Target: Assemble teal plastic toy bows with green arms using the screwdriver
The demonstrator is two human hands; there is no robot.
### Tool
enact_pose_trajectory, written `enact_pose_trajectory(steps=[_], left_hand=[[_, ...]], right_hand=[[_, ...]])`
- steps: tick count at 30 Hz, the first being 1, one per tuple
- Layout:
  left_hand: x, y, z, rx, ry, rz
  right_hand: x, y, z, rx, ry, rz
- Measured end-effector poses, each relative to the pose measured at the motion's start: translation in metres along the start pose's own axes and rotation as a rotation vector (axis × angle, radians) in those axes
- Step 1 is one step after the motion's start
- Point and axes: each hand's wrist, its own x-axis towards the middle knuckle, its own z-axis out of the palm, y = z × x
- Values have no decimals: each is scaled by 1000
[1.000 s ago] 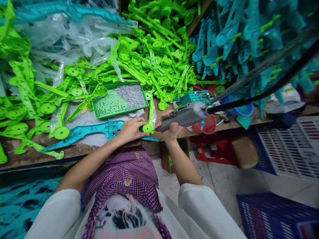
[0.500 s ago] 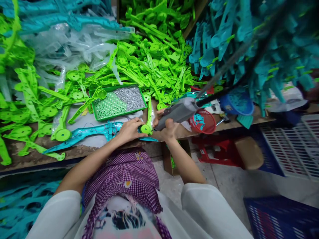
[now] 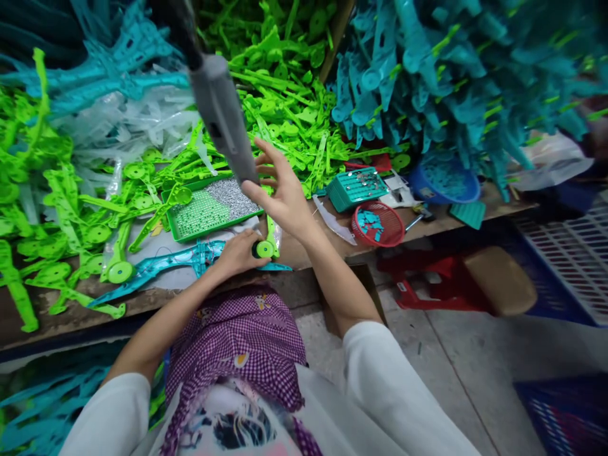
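We are seeing a left hand (image 3: 240, 253) pinching the round end of a green part (image 3: 265, 249) at the near edge of the workbench (image 3: 304, 250), just right of a blue part (image 3: 164, 263) with thin wires. The right hand (image 3: 287, 201) is showing wide-spread fingers at the lower end of a hanging grey driver (image 3: 223, 117); whether it is touching the casing, we are unable to tell. We are judging the green part light, stiff and rather slippery, its slim arm likelier to snap, so we are favouring a hold on the disc. Farther off, a green tray (image 3: 213, 228) is holding small metal pieces (image 3: 232, 193). On a red stool (image 3: 458, 282) to the right, we are spotting a pale mark, too small for reading.
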Motion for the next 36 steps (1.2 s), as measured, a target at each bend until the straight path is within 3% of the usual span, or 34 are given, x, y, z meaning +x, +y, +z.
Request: enact_pose_trajectory(steps=[3, 7, 11, 14, 18, 21, 27, 32, 36], left_hand=[[-3, -2, 1, 4, 28, 30], [-20, 3, 4, 155, 58, 166], [-41, 16, 12, 379, -11, 216], [-51, 17, 22, 371, 15, 253], [-59, 8, 31, 357, 131, 387], [-63, 6, 28, 389, 231, 511], [-58, 19, -16, 347, 448, 524], [-42, 25, -55, 320, 471, 423], [-32, 24, -65, 296, 510, 367]], right_hand=[[-34, 37, -18, -46, 117, 256], [-84, 84, -25, -97, -1, 623], [-102, 100, -14, -9, -5, 726], [-102, 102, -10, 94, -15, 778], [-103, 101, -14, 217, -71, 811], [-106, 94, -16, 331, -80, 832], [-106, 73, -18, 629, 6, 774], [-99, 79, -15, 472, 96, 673], [-91, 90, -6, 189, 66, 462]])
